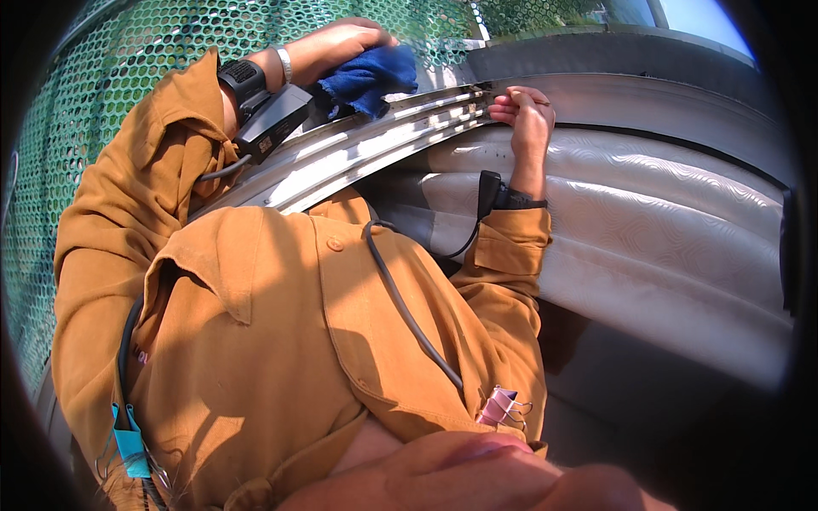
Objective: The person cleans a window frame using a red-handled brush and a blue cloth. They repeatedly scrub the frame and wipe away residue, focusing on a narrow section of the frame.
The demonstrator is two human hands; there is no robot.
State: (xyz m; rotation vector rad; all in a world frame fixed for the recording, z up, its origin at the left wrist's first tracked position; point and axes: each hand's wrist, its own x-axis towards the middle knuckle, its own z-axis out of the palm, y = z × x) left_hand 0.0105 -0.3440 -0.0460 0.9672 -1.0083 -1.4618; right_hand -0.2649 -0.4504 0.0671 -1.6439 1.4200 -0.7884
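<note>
My left hand (354,41), at the upper middle, is curled over a bunched blue cloth (374,76), its fingertips partly hidden. The cloth rests against the outer edge of a metal window track (339,150) with several parallel rails. At the track's far end is my right hand (527,115), with thumb and fingers bent close together. A thin, light sliver shows by its fingers; whether they grip it is unclear. Dark specks of dirt lie in the grooves beside this hand.
Green plastic mesh (128,83) spans the outer side at the left. A grey window frame (639,96) runs along the upper right. Below it hangs a pale patterned curtain (652,217). Dark cables (409,306) cross my orange shirt, and a black box (275,121) is at my left wrist.
</note>
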